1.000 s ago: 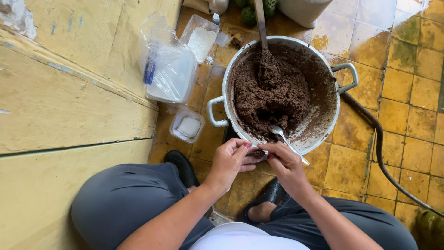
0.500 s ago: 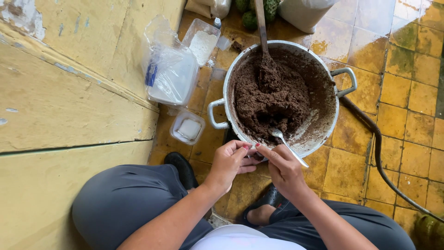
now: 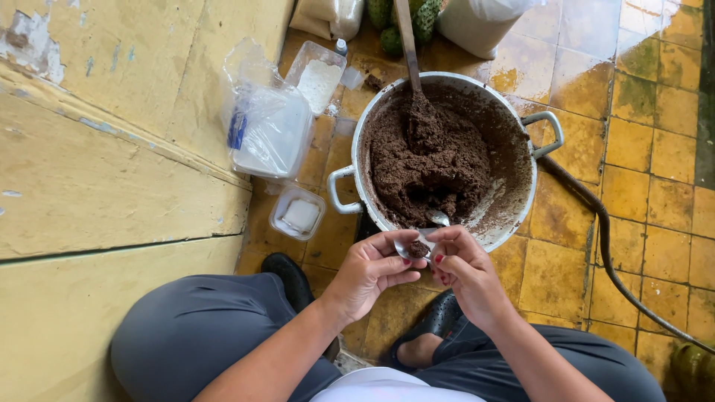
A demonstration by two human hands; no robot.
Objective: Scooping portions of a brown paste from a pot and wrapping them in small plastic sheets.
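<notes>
A large metal pot (image 3: 356, 152) stands on the tiled floor, half full of dark brown mix (image 3: 432, 164). A wooden spoon (image 3: 407, 41) stands upright in the mix. Just outside the pot's near rim, my left hand (image 3: 369, 274) pinches a small metal spoon (image 3: 406, 246) that carries a lump of the brown mix. My right hand (image 3: 468, 269) meets it fingertip to fingertip and holds a second metal spoon (image 3: 438, 217), whose bowl points up over the rim. I am crouched, with grey trousers at the bottom of the view.
Left of the pot lie a clear plastic bag over a tub (image 3: 268, 132), a small tub with white contents (image 3: 299, 216) and a tub of white powder (image 3: 319, 78). A dark hose (image 3: 605, 249) runs along the right. A white sack (image 3: 482, 22), green fruits (image 3: 398, 22) and a yellow wall (image 3: 112, 186) border the space.
My right hand has drawn its spoon back out of the mix toward the near rim. Both hands have closed in on the small spoon with the lump.
</notes>
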